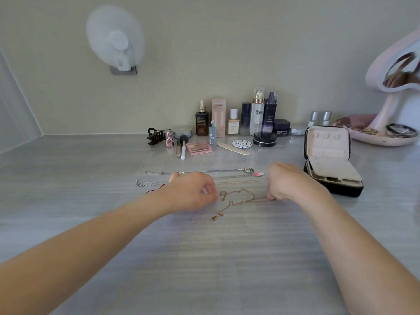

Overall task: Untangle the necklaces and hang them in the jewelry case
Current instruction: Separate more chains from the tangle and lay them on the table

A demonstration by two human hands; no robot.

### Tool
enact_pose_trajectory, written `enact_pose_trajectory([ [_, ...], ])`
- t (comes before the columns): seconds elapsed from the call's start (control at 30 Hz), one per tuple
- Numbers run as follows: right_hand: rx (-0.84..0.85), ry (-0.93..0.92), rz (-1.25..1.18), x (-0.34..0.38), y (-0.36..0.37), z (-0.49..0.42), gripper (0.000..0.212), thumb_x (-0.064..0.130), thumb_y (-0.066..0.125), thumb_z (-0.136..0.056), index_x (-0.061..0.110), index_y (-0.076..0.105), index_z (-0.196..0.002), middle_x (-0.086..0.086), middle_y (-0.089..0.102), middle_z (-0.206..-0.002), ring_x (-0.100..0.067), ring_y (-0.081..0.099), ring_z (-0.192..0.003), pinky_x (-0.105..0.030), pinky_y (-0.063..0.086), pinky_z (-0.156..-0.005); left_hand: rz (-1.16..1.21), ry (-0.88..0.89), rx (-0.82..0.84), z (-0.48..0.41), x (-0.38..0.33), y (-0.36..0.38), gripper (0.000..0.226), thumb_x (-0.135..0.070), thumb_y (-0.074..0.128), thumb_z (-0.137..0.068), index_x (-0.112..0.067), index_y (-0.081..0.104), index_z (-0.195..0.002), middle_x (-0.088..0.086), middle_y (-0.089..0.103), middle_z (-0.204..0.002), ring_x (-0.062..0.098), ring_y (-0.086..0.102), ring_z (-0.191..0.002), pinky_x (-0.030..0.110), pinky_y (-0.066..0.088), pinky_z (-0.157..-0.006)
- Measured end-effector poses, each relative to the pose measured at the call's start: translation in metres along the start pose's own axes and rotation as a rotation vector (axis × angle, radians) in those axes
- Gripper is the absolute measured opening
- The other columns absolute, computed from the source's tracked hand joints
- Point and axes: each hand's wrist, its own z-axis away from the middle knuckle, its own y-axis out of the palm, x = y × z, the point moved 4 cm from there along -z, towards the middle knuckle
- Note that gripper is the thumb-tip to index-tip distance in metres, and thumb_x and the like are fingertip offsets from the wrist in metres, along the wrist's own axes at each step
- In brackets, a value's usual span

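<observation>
1. The gold necklace (pixel 243 190) is laid loose on the table, left of the jewelry case (pixel 327 155).
2. Its end is pinched by the right hand (pixel 288 180); the curled left hand's (pixel 193 189) hold cannot be told.
3. Judged light, limp and snag-prone, it is best taken near the clasp.

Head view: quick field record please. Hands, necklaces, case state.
gold necklace: kinked, lying on table between the hands
left hand: fingers curled near one end of it; grip unclear
right hand: pinches the other end
silver chains: laid out straight behind the hands
jewelry case: open, lid upright, right of the hands
hung so far: no chain seen in the case
</observation>
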Motion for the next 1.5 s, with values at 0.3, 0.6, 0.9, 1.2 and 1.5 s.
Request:
enact_pose_trajectory([
  [0.3, -0.06, -0.054, -0.079, -0.002, -0.001, -0.005, 0.024, 0.009, 0.061, -0.075, 0.013, 0.068, -0.098, -0.007, 0.067, -0.096, -0.025, 0.064, -0.089, -0.023, 0.043, -0.066, 0.223, 0.049, -0.027, -0.029, -0.043, 0.006, 0.021, -0.037, 0.059, -0.082, -0.026, 0.062, -0.101, -0.017, 0.057, -0.095, 0.011, 0.055, -0.102, 0.044, 0.037, -0.102],
  [0.6, 0.193, -0.158, -0.408, -0.014, 0.001, -0.009, 0.015, 0.013, 0.072, -0.075, 0.02, 0.06, -0.072, -0.003, 0.062, -0.074, -0.016, 0.06, -0.066, -0.023, 0.05, -0.055, 0.212, 0.074, 0.023, -0.051, -0.065, 0.035, 0.035, -0.047, 0.066, -0.076, -0.031, 0.061, -0.106, -0.008, 0.058, -0.114, 0.015, 0.049, -0.111, 0.037, 0.029, -0.101],
  [0.9, 0.22, -0.269, -0.894, -0.019, -0.009, -0.005, 0.017, 0.0, 0.069, -0.077, 0.013, 0.059, -0.072, -0.003, 0.065, -0.065, -0.003, 0.062, -0.051, -0.013, 0.047, -0.046, 0.637, 0.081, -0.028, -0.052, -0.062, 0.039, 0.011, -0.03, 0.071, -0.077, -0.022, 0.067, -0.084, 0.002, 0.064, -0.081, 0.006, 0.055, -0.066, 0.028, 0.053, -0.074],
  [1.2, 0.064, -0.233, -1.258, -0.025, -0.028, 0.001, 0.015, 0.0, 0.066, -0.079, 0.011, 0.06, -0.071, 0.001, 0.065, -0.056, -0.002, 0.058, -0.045, -0.015, 0.045, -0.041, 1.091, 0.068, -0.075, -0.047, -0.048, 0.005, 0.015, -0.016, 0.058, -0.088, -0.014, 0.067, -0.075, -0.008, 0.052, -0.047, 0.008, 0.055, -0.05, 0.021, 0.05, -0.069],
  [1.5, -0.03, 0.003, -1.297, -0.045, -0.024, -0.005, 0.01, -0.001, 0.063, -0.081, 0.007, 0.062, -0.075, -0.007, 0.059, -0.067, -0.006, 0.055, -0.045, -0.013, 0.045, -0.039, 1.425, -0.07, -0.076, -0.046, -0.005, -0.026, 0.024, -0.021, 0.05, -0.092, -0.014, 0.059, -0.071, -0.008, 0.054, -0.051, 0.005, 0.045, -0.041, 0.021, 0.048, -0.057],
])
